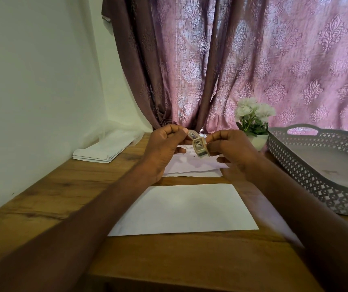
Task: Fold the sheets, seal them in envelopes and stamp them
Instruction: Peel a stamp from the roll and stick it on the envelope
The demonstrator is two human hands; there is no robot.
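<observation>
A short strip of postage stamps [198, 145] is held up in the air between both hands, over the middle of the desk. My left hand [164, 148] pinches its upper left end. My right hand [230, 150] grips its lower right end between thumb and forefinger. A plain white envelope [186, 209] lies flat on the desk in front of me, below my hands. Behind it, partly hidden by my hands, lie white sheets [192, 167] with some printed text. A pile of white envelopes [103, 150] rests at the back left by the wall.
A grey perforated tray [308, 173] stands at the right, its inside bare. A small white pot with white flowers [253, 123] stands at the back beside the tray. A pink patterned curtain hangs behind the wooden desk [67, 186]; a white wall closes the left side.
</observation>
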